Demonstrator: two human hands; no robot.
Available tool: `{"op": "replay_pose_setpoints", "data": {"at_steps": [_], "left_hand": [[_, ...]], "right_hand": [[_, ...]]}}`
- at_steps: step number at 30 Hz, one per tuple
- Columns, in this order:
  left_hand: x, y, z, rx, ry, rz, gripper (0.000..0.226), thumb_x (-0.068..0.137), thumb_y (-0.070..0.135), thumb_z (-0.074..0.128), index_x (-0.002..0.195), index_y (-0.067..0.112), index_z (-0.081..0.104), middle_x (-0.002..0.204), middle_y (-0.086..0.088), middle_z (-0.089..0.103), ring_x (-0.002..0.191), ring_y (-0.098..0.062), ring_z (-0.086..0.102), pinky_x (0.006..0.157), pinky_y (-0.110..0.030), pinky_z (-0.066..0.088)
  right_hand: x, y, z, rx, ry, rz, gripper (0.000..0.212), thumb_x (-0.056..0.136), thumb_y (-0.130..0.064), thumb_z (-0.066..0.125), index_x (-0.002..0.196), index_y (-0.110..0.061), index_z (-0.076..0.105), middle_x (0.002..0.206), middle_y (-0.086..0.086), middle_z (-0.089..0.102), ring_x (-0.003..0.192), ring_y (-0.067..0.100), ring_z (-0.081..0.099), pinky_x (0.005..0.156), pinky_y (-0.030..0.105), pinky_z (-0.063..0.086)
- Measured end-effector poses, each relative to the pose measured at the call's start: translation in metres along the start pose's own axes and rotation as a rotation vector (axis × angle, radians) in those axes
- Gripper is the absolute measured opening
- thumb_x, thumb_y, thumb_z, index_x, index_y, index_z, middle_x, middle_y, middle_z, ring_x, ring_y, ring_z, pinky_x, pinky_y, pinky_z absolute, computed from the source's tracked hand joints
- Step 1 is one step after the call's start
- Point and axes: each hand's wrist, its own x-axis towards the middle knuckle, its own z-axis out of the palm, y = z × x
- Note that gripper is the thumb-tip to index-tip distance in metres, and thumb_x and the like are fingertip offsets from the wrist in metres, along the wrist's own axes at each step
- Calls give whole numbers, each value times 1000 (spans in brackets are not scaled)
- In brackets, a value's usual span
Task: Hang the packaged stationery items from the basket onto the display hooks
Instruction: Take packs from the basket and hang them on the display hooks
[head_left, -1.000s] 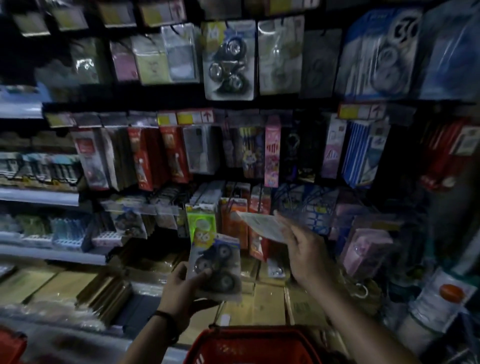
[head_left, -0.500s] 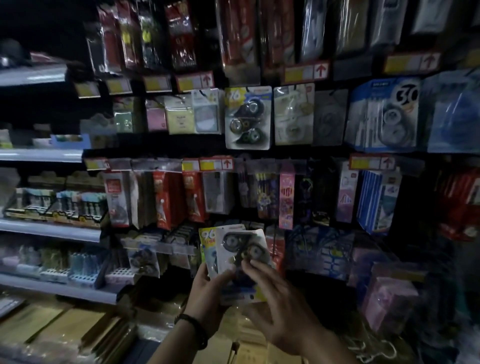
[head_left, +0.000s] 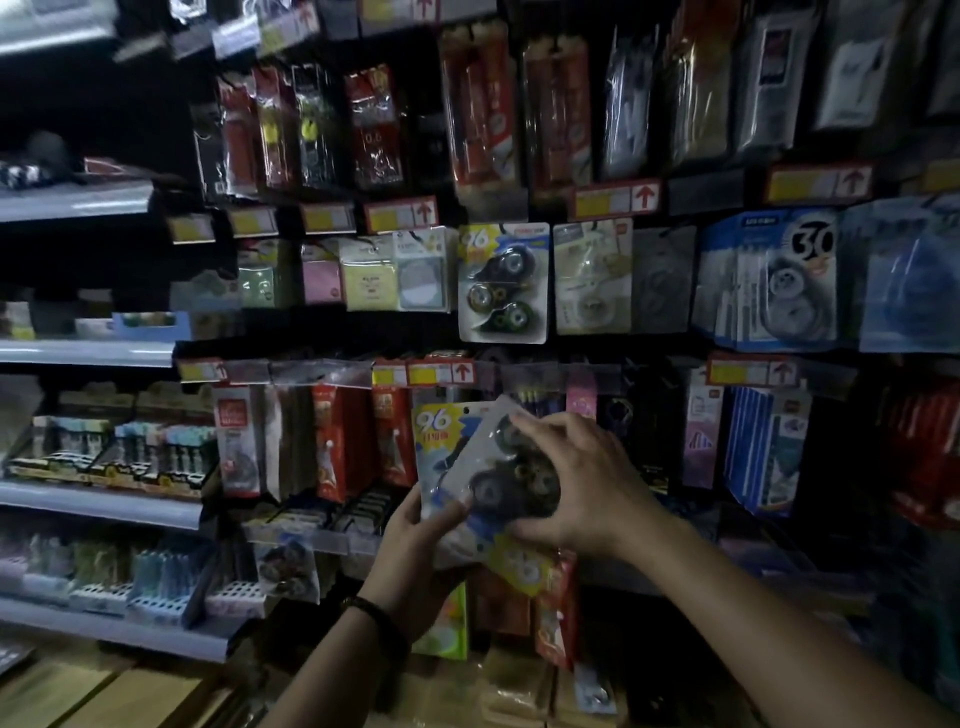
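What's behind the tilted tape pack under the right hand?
Another 96 pack, gripped by the left hand; only its upper-left corner shows. The tilted pack and right hand cover the rest, so any further packs cannot be seen.

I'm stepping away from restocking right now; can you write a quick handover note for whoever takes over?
Left hand: holds a stack of 96 correction tape packs from below.
Right hand: grips the front pack, which is tilted.
Done: a matching hung pack is on the hook row above; the held ones are not yet hung.
Left: hang the held packs, probably on that hook. The basket is out of view.
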Motion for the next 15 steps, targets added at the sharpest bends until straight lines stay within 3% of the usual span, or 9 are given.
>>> {"op": "replay_pose_setpoints", "data": {"at_steps": [4, 7, 9, 11, 13, 15], "left_hand": [[10, -6, 12, -62, -48, 72, 58, 91, 18, 76, 146, 14, 56, 143, -21, 64, 131, -47, 61, 109, -71, 45], [16, -9, 27, -5, -10, 144, 62, 86, 15, 82, 143, 16, 56, 138, -18, 68, 125, -40, 68, 105, -65, 52], [21, -4, 32, 12, 12, 162, 50, 92, 13, 74, 140, 18, 58, 135, -16, 71, 122, -39, 70, 98, -60, 58], [29, 3, 32, 46, 62, 198, 37, 99, 14, 64, 136, 19, 62, 131, -15, 72, 120, -39, 70, 100, -65, 55], [37, 11, 28, 81, 111, 231, 32, 103, 16, 61, 134, 20, 64, 129, -15, 73, 119, -39, 71, 101, -70, 52], [44, 19, 24, 101, 135, 231, 30, 105, 16, 59, 135, 19, 63, 128, -13, 74, 118, -37, 72, 100, -69, 53]], "right_hand": [[13, -19, 11, 279, 118, 413, 124, 50, -100, 65, 154, -47, 22, 138, 4, 34, 130, 27, 44, 103, 43, 50], [21, -36, 20, 337, 29, 565, 113, 54, -105, 52, 140, -35, 29, 144, 13, 32, 128, 37, 51, 91, 47, 56], [25, -42, 21, 306, -12, 575, 104, 71, -100, 36, 141, -24, 32, 145, 17, 29, 126, 40, 54, 86, 43, 52], [28, -43, 15, 310, -20, 537, 93, 85, -90, 26, 144, -19, 37, 142, 21, 34, 127, 42, 51, 92, 44, 48], [31, -42, 3, 296, 13, 522, 78, 94, -79, 37, 142, -17, 38, 140, 20, 39, 124, 41, 54, 91, 43, 48], [31, -38, -10, 124, 29, 437, 76, 92, -75, 50, 142, -20, 35, 142, 15, 36, 118, 38, 59, 83, 41, 52]]}}
